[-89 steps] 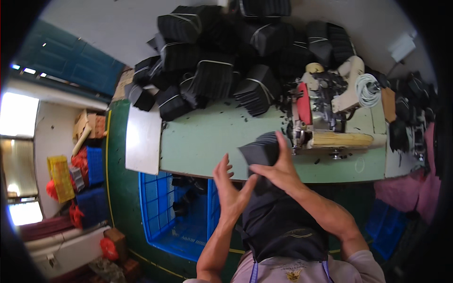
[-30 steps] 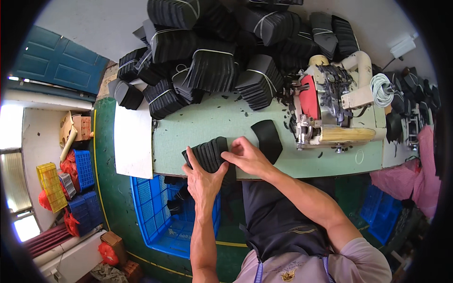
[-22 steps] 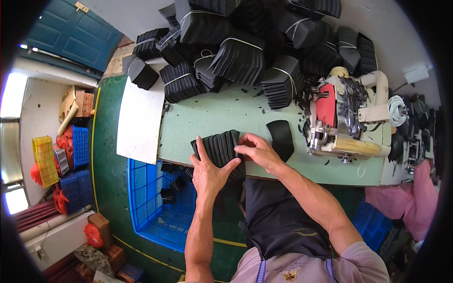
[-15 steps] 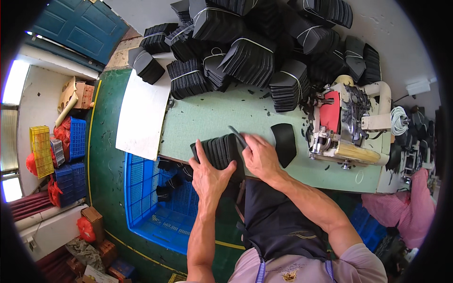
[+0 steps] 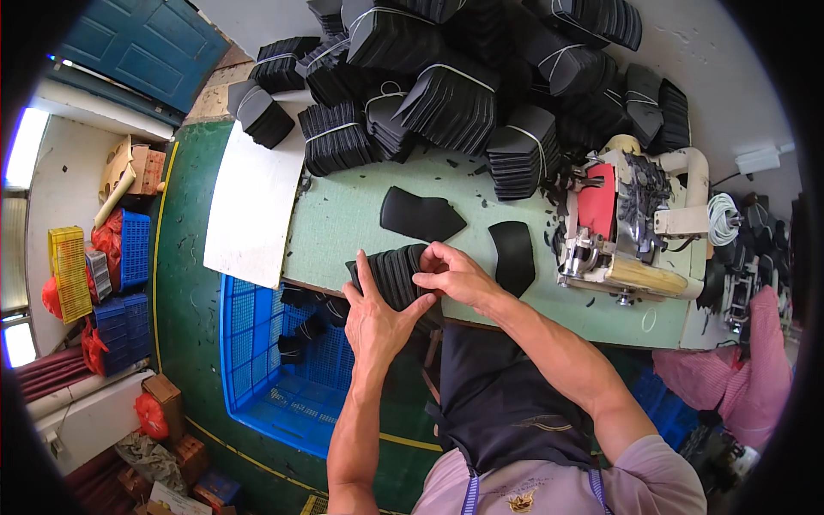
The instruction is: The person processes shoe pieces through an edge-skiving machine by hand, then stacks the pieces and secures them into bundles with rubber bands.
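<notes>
Black stack (image 5: 396, 273) partly hidden behind hands (image 5: 376, 319); topmost bundles (image 5: 596, 21), teal door (image 5: 142, 53) cut by upper edge

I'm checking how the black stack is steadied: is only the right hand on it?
No, the left hand spans the black stack while the right hand touches its right end.

Bright across the flat, pale green worktop (image 5: 336, 219); blown out to white at the rectangular window panes (image 5: 26, 154), far left. Dim beneath the worktop. Fairly crisp on the nearest stack of thin black sheets (image 5: 393, 273). Bent and blackened toward the rim.
</notes>
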`<state>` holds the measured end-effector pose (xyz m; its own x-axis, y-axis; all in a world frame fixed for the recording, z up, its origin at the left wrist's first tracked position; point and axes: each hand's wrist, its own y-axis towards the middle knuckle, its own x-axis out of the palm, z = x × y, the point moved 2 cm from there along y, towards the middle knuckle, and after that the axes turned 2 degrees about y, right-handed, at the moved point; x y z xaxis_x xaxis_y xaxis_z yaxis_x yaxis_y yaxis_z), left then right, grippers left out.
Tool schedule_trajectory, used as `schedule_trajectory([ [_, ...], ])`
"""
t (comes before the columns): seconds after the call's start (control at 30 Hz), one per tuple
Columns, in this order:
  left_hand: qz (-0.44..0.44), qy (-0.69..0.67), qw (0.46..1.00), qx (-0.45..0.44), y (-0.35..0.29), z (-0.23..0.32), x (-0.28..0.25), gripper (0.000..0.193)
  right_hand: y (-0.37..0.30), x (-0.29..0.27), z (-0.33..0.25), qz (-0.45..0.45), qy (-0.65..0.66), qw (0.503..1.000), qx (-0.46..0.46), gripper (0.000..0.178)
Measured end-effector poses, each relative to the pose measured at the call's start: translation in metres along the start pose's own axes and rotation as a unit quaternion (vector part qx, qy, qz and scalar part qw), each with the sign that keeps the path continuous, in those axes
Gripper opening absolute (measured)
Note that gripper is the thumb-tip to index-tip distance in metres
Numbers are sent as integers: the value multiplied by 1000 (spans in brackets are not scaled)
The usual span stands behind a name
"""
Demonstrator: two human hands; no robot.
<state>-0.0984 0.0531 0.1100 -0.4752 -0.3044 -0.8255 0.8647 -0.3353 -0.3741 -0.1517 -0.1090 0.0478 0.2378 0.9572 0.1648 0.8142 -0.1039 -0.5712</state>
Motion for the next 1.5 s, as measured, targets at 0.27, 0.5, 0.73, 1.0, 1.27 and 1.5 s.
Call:
schedule_trajectory([
  [0.27, 6, -22, 1000, 6, 2, 4, 4, 124, -14, -7, 9, -5, 149, 988, 33, 13],
  [0.5, 65, -37, 995, -67, 2, -4, 3, 107, -50, -23, 7, 300, -203, 900, -243, 22],
  [0.73, 42, 13, 998, -39, -2, 29, 13, 110, -69, -67, 3, 372, -425, 779, -272, 53],
  [1.0, -30, -87, 994, 66, -1, 8, 14, 127, -17, -21, 18, 61, -25, 997, -32, 55],
  [1.27, -23, -92, 995, 14, 1, 6, 17, 131, -24, -20, 19, 38, 69, 996, -37, 42],
  [1.5, 1, -70, 997, 17, 1, 6, 17, 121, -41, -15, -3, 239, -243, 906, -250, 29],
])
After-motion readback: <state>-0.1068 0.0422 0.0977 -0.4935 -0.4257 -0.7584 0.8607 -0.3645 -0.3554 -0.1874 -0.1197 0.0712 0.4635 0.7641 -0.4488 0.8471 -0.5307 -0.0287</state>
